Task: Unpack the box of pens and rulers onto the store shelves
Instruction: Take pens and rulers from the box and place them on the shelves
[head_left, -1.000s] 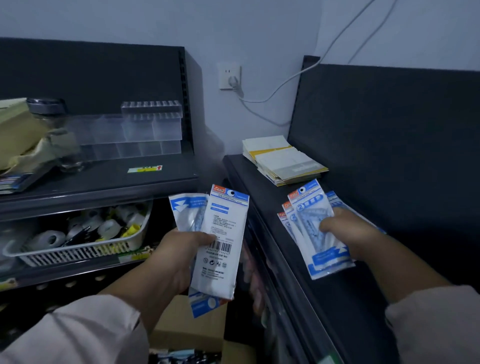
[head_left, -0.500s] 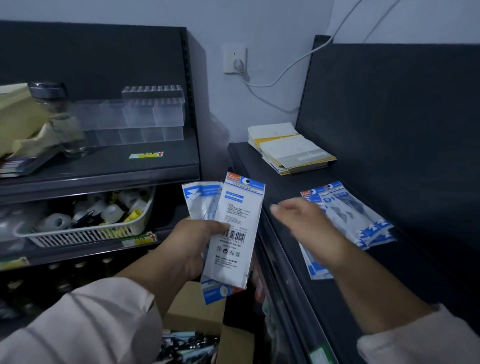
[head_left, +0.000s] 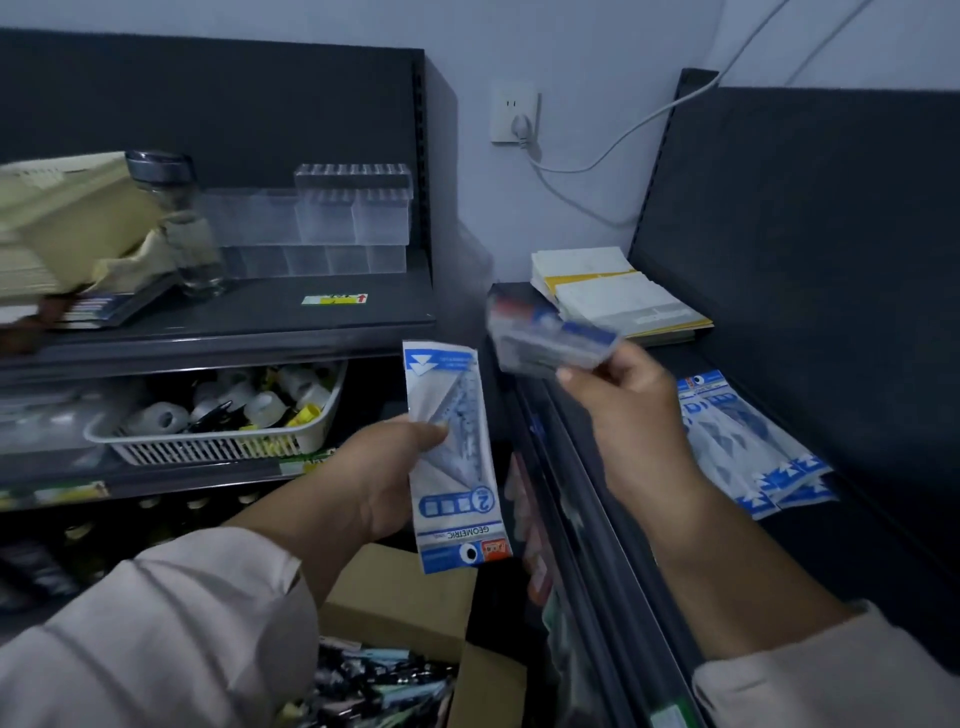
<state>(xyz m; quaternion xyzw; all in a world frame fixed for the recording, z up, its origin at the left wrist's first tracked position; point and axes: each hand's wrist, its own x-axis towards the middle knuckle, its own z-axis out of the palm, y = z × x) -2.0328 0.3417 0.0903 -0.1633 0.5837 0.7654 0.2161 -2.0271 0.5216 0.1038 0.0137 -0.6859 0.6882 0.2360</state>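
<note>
Fingers (head_left: 430, 432) of the left hand (head_left: 382, 480) clamp a geometric ruler packet (head_left: 457, 467) mid-length above the cardboard box (head_left: 400, 597). The right hand (head_left: 631, 415) pinches a second packet (head_left: 550, 338), blurred, over the shelf (head_left: 857, 561). These are light, slick sleeves, probably stiff inside: grip across the middle.

Dark right shelf (head_left: 857, 571), ruler packets (head_left: 737, 441) fanned flat on it, paper stack (head_left: 623, 301) at its back corner

Tape basket (head_left: 208, 449), booklets (head_left: 623, 301), wall socket (head_left: 514, 111)
</note>
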